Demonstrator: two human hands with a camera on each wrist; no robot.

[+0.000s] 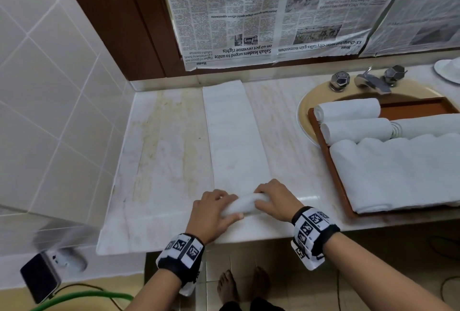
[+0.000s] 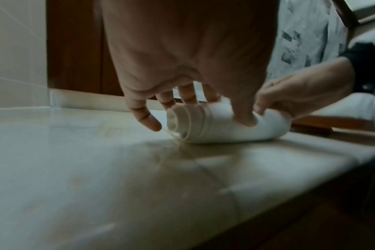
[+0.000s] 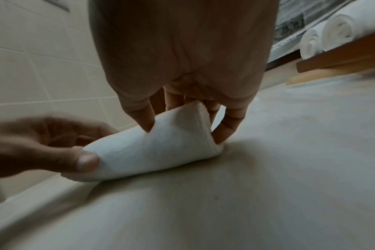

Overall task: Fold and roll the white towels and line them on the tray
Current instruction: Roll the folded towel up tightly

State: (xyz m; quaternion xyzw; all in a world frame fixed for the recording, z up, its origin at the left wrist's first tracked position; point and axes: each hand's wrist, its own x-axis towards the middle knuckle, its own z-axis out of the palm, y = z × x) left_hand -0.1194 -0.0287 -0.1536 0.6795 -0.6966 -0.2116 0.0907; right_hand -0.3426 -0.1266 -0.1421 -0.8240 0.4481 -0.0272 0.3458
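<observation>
Your left hand (image 1: 211, 213) is curled over the near end of the towel (image 1: 234, 136), thumb tucked at the front of the roll (image 1: 242, 205), fingers draped over its top; your right hand (image 1: 275, 200) clamps the other end the same way, so both hands hold one small roll between them. From the left wrist you can see the spiral of layers at the roll's end (image 2: 182, 125), a few turns deep and a bit telescoped. That roll sits at the near edge of the desk (image 1: 161, 161), and the rest of the towel runs away from you as a long flat folded strip toward the back wall. It looks soft, light and limp, so I'd say it will go slack or cone out if one end runs ahead: grip near both ends and keep even pressure. Off to your right, the tray (image 1: 331, 161) rests over the sink (image 1: 305, 109), with two rolled towels (image 1: 348, 109) lined up at its far end and a folded pile (image 1: 403, 171) nearer you.
</observation>
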